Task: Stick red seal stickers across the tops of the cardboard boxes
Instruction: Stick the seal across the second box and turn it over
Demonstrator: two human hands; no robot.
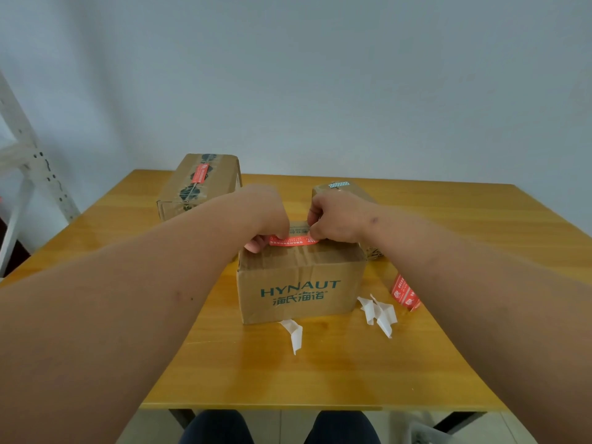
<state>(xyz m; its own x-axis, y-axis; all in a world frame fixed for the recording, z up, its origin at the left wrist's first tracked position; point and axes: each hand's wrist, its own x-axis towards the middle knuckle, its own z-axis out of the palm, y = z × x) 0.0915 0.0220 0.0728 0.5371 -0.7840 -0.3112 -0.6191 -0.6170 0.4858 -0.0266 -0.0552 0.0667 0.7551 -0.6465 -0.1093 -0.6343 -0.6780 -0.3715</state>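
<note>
My left hand [267,219] and right hand [333,217] each pinch an end of a red seal sticker [293,241], stretched flat across the top of the HYNAUT box [301,291] in the middle of the wooden surface [288,373]. A second box [200,184], far left, already wears a red sticker. White backing scraps [379,312] lie beside the near box, with spare red stickers [404,293] just right of them.

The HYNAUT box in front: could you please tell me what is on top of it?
A red seal sticker lies across the HYNAUT box, held at its ends by both hands; they cover the sticker's ends.
</note>
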